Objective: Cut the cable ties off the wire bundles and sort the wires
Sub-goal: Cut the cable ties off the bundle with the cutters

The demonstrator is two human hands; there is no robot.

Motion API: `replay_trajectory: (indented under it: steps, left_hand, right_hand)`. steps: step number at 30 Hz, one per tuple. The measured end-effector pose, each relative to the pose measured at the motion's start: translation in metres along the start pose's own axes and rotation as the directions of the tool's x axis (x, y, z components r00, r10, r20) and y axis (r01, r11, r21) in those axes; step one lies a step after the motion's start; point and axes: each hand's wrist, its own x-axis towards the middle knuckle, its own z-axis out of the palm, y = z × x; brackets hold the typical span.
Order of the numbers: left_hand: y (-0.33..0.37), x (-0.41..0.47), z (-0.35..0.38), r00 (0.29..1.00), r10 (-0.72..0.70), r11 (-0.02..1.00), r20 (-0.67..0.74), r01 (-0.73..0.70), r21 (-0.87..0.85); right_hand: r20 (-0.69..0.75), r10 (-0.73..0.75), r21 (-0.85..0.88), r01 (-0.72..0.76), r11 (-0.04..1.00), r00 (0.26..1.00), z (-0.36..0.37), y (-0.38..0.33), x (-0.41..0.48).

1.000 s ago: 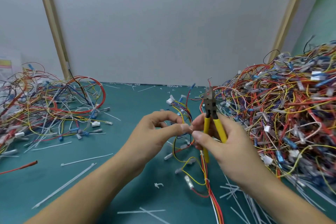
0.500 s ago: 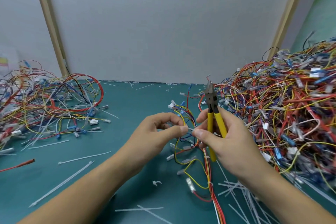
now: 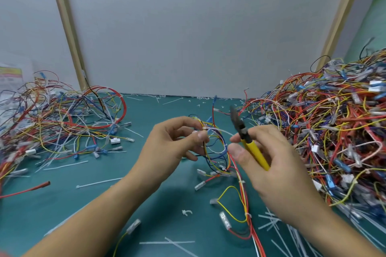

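Head view: hands [image 3: 169, 148] [image 3: 277, 171] hold bundle [image 3: 217, 148] and cutters [image 3: 251, 149] between flanking wire piles [image 3: 52, 123] [image 3: 334, 131].

leaflet [image 3: 10, 75] far left, print too blurry, no legible txt

Looped wire bundle [image 3: 215, 146], seemingly still tied

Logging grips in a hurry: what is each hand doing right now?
Left hand: pinching the wire bundle.
Right hand: gripping the yellow-handled cutters.
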Motion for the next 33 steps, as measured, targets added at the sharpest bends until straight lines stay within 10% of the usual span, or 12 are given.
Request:
replay_trajectory:
  steps: [33]
  left_hand:
    - [0.003, -0.012, 0.012, 0.987, 0.149, 0.989, 0.065, -0.150, 0.010]
  right_hand:
    - [0.119, 0.018, -0.217, 0.008, 0.976, 0.993, -0.001, 0.011, -0.004]
